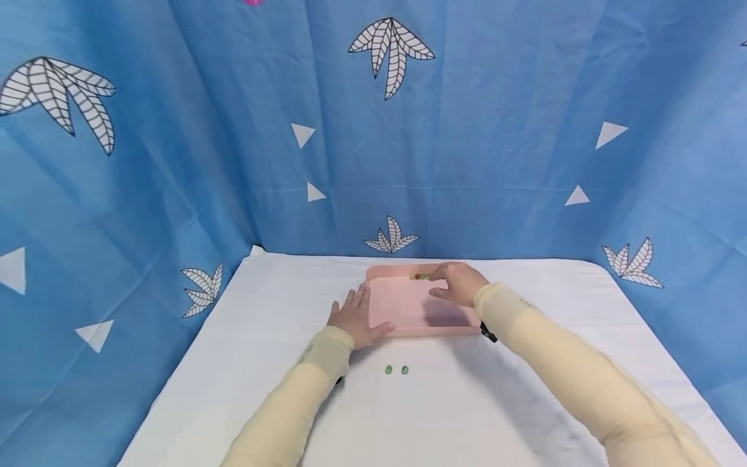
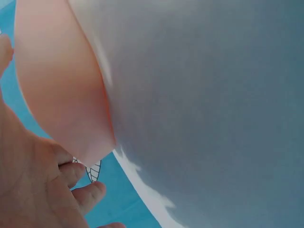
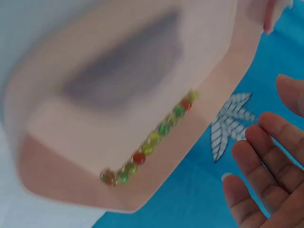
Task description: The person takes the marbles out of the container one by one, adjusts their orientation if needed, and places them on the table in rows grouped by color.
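Note:
A shallow pink tray (image 1: 403,308) sits on the white table. Several glass marbles (image 3: 154,138), green, yellow and red, make a row along its far wall in the right wrist view. My left hand (image 1: 356,319) lies at the tray's left wall with its fingers extended and thumb by the near left corner. Over the right part of the tray is my right hand (image 1: 461,283), its fingertips near the marbles in the head view. The right wrist view shows those fingers loosely bent with nothing between them. Part of the row is hidden behind this hand in the head view.
Two green marbles, a left one (image 1: 388,370) and a right one (image 1: 405,370), lie on the white cloth (image 1: 432,415) in front of the tray. A blue curtain (image 1: 496,149) with leaf and triangle prints hangs behind and beside the table.

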{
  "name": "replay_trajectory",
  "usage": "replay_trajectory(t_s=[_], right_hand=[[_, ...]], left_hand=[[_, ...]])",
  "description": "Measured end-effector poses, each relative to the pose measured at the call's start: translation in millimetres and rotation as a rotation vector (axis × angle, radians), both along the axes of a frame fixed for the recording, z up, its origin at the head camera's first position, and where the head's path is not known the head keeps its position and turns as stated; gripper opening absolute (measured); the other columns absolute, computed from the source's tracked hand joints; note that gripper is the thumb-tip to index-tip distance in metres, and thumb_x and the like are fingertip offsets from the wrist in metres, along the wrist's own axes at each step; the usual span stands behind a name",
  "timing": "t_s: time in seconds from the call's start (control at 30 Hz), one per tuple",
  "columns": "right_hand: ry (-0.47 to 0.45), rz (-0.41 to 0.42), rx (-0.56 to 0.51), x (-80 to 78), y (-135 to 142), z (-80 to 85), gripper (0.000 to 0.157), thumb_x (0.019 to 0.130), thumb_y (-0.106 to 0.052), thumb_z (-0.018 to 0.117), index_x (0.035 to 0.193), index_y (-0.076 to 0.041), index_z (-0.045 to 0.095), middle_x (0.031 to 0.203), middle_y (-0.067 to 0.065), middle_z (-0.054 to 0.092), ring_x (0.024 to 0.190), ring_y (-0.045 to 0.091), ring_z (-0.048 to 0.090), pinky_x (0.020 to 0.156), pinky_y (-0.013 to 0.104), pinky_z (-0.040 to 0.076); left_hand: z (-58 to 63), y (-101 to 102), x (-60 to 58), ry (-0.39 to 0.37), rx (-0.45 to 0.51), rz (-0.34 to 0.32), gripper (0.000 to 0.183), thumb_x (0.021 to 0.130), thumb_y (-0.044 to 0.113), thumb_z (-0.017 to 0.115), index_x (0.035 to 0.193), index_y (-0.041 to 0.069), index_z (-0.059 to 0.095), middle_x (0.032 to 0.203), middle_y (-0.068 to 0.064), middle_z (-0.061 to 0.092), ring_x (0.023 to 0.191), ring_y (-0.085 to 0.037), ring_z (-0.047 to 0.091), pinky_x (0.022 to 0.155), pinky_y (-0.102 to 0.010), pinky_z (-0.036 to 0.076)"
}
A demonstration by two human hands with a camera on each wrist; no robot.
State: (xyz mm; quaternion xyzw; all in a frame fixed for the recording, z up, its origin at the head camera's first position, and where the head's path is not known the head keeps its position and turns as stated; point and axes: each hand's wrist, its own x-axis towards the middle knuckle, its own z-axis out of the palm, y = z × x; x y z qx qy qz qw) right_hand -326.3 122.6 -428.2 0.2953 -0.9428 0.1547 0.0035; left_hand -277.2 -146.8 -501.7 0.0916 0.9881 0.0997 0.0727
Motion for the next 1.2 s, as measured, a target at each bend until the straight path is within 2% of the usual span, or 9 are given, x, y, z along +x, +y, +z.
replay_trajectory(t_s=[0.13, 0.27, 0.63, 0.87, 1.03, 1.2], right_hand=[[-0.071, -0.05, 0.023, -16.1, 0.0, 1.5, 0.035, 0.089, -0.028, 0.071, 0.115, -0.006, 0.071, 0.116, 0.012, 0.067, 0.11, 0.03, 0.061, 0.094, 0.045, 0.049], [-0.116, -0.1, 0.024, -28.6, -0.2, -1.5, 0.036, 0.09, -0.028, 0.07, 0.118, -0.006, 0.069, 0.119, 0.012, 0.066, 0.114, 0.032, 0.059, 0.095, 0.047, 0.048], [-0.214, -0.201, 0.021, -54.0, -0.5, -18.2, 0.038, 0.09, -0.028, 0.07, 0.123, -0.009, 0.067, 0.124, 0.011, 0.063, 0.115, 0.032, 0.057, 0.093, 0.047, 0.049], [-0.191, -0.173, 0.076, -69.0, -8.4, -27.0, 0.039, 0.088, -0.027, 0.071, 0.122, -0.008, 0.067, 0.122, 0.01, 0.065, 0.113, 0.03, 0.06, 0.093, 0.045, 0.05], [-0.195, -0.173, 0.094, -74.2, -13.8, -29.3, 0.038, 0.088, -0.025, 0.072, 0.122, -0.007, 0.068, 0.121, 0.01, 0.065, 0.113, 0.029, 0.06, 0.093, 0.044, 0.05], [-0.187, -0.16, 0.137, -78.0, -13.1, -34.5, 0.033, 0.089, -0.022, 0.069, 0.119, -0.009, 0.069, 0.119, 0.009, 0.066, 0.111, 0.027, 0.061, 0.093, 0.043, 0.05]], left_hand=[[-8.2, 1.9, -0.5, 0.035, -0.026, -0.011, 0.114, 0.077, 0.087, 0.034, 0.155, 0.009, 0.006, 0.162, -0.004, 0.004, 0.147, -0.028, 0.009, 0.114, -0.059, 0.012], [-11.7, 2.5, 0.7, 0.038, -0.036, -0.006, 0.115, 0.076, 0.088, 0.032, 0.155, 0.009, 0.007, 0.162, -0.004, 0.005, 0.147, -0.028, 0.009, 0.113, -0.061, 0.011], [-9.6, 7.4, 2.3, 0.033, -0.108, -0.032, 0.113, 0.078, 0.087, 0.027, 0.155, 0.007, 0.008, 0.161, -0.006, 0.006, 0.147, -0.027, 0.01, 0.112, -0.063, 0.01], [-4.8, 8.9, 3.4, 0.05, -0.179, -0.034, 0.113, 0.078, 0.087, 0.025, 0.155, 0.007, 0.007, 0.161, -0.006, 0.006, 0.147, -0.027, 0.009, 0.113, -0.061, 0.009], [-1.3, 8.5, 3.5, 0.05, -0.18, -0.033, 0.112, 0.079, 0.087, 0.027, 0.155, 0.006, 0.009, 0.161, -0.007, 0.008, 0.147, -0.026, 0.01, 0.113, -0.062, 0.01], [-2.9, 9.0, 3.6, 0.064, -0.174, -0.035, 0.112, 0.079, 0.086, 0.029, 0.155, 0.006, 0.01, 0.161, -0.007, 0.009, 0.147, -0.026, 0.011, 0.112, -0.062, 0.012]])
